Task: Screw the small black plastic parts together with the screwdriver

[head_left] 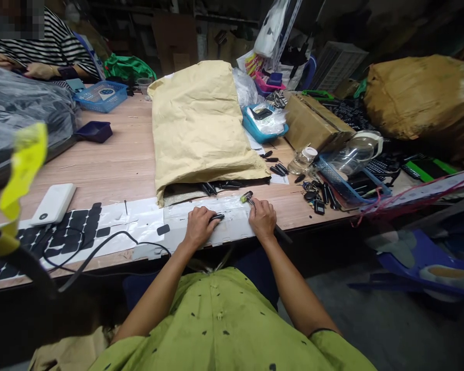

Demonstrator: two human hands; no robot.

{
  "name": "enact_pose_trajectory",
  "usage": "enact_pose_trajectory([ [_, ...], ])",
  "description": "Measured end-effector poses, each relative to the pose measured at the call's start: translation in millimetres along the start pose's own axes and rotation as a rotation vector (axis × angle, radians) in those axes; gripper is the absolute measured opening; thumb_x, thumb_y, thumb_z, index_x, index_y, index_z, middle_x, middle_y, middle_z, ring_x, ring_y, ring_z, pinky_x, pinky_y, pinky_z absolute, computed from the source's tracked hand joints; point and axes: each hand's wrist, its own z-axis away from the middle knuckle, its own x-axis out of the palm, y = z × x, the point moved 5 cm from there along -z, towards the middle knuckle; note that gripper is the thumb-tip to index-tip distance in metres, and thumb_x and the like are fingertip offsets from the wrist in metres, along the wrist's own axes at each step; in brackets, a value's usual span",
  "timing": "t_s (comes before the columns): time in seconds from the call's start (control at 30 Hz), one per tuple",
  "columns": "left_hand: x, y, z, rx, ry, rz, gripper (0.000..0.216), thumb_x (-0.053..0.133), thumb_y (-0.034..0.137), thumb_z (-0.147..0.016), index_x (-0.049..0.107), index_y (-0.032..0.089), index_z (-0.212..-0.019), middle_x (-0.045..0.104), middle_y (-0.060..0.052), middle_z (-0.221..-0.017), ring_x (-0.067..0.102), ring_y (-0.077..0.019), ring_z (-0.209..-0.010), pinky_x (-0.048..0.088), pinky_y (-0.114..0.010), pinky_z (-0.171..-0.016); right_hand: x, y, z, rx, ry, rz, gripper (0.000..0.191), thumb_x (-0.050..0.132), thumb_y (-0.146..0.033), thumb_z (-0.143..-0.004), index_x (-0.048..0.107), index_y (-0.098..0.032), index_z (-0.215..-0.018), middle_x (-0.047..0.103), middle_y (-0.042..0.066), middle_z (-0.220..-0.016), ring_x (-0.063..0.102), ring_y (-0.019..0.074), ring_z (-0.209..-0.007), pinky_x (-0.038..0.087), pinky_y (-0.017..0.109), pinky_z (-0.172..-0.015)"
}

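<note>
My left hand (199,224) rests at the table's front edge, fingers curled around a small black part (217,217) held against a white sheet (232,221). My right hand (262,218) is closed on a thin tool (247,197) with a green and black tip; its dark handle sticks out past my wrist. Both hands lie close together on the white sheet. Just behind them several small black parts (216,186) spill from under a big tan paper sack (201,123).
A white power bank (53,203) lies on the left beside sheets of black stickers (73,232) and a black cable (100,247). Blue baskets (100,96), a cardboard box (313,121) and a tray of black parts (348,185) crowd the table. Another person in stripes (42,49) sits far left.
</note>
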Motion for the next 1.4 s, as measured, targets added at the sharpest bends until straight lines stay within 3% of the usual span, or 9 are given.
enact_pose_trajectory([
  [0.17,3.6,-6.5,-1.7,0.003,0.016,0.032,0.019,0.069,0.035,-0.085,0.074,0.026,-0.102,0.068,-0.006,-0.095,0.055,-0.0264,-0.096,0.042,-0.04,-0.088,-0.2,2.4,-2.2,-0.009,0.038,-0.008,0.034,0.053,-0.014,-0.087,0.071,-0.023,-0.115,0.062,0.009,-0.092,0.05,0.0235,-0.087,0.035,0.033,-0.071],
  [0.37,5.4,-9.6,-4.6,-0.01,0.016,0.066,0.014,0.07,0.031,-0.084,0.075,0.026,-0.096,0.068,-0.005,-0.092,0.055,-0.0256,-0.095,0.043,-0.04,-0.088,-11.2,3.9,-4.2,0.014,-0.032,-0.188,0.033,0.051,-0.014,-0.088,0.073,-0.023,-0.111,0.068,0.008,-0.094,0.059,0.0229,-0.089,0.047,0.033,-0.077],
  [0.5,8.2,-11.4,-5.5,-0.026,0.016,0.095,0.016,0.071,0.032,-0.085,0.078,0.026,-0.099,0.068,-0.006,-0.092,0.055,-0.0254,-0.095,0.043,-0.041,-0.088,-31.7,-18.9,12.8,-0.043,-0.03,-0.436,0.032,0.046,-0.02,-0.094,0.073,-0.023,-0.113,0.071,0.008,-0.103,0.066,0.0213,-0.094,0.053,0.033,-0.081],
  [0.67,11.3,-12.9,-6.1,-0.03,0.027,0.103,0.017,0.072,0.034,-0.086,0.08,0.029,-0.1,0.067,-0.005,-0.09,0.055,-0.0248,-0.095,0.044,-0.04,-0.088,-45.4,-52.6,36.5,-0.129,-0.064,-0.599,0.03,0.048,-0.022,-0.097,0.072,-0.023,-0.114,0.073,0.007,-0.1,0.068,0.0196,-0.095,0.055,0.032,-0.085],
  [0.9,14.1,-10.9,-6.1,-0.008,0.076,0.088,0.016,0.074,0.032,-0.086,0.081,0.029,-0.099,0.063,-0.004,-0.085,0.054,-0.0222,-0.09,0.044,-0.037,-0.084,-44.0,-59.8,45.7,-0.183,-0.01,-0.613,0.031,0.047,-0.019,-0.098,0.071,-0.022,-0.117,0.073,0.008,-0.1,0.069,0.0192,-0.095,0.056,0.031,-0.085],
  [1.07,15.2,-9.0,-5.8,-0.002,0.101,0.075,0.015,0.074,0.03,-0.086,0.081,0.028,-0.099,0.062,-0.004,-0.083,0.053,-0.0216,-0.088,0.044,-0.037,-0.083,-39.2,-60.4,45.8,-0.197,-0.041,-0.6,0.032,0.046,-0.019,-0.098,0.071,-0.023,-0.117,0.073,0.008,-0.099,0.069,0.0193,-0.093,0.057,0.031,-0.082],
  [1.4,14.9,-6.7,-6.7,-0.02,0.059,0.073,0.014,0.073,0.029,-0.086,0.081,0.029,-0.097,0.061,-0.004,-0.083,0.053,-0.022,-0.089,0.043,-0.037,-0.083,-38.0,-75.9,50.7,-0.257,-0.073,-0.592,0.033,0.044,-0.02,-0.1,0.071,-0.024,-0.118,0.072,0.007,-0.095,0.068,0.0185,-0.09,0.056,0.03,-0.081],
])
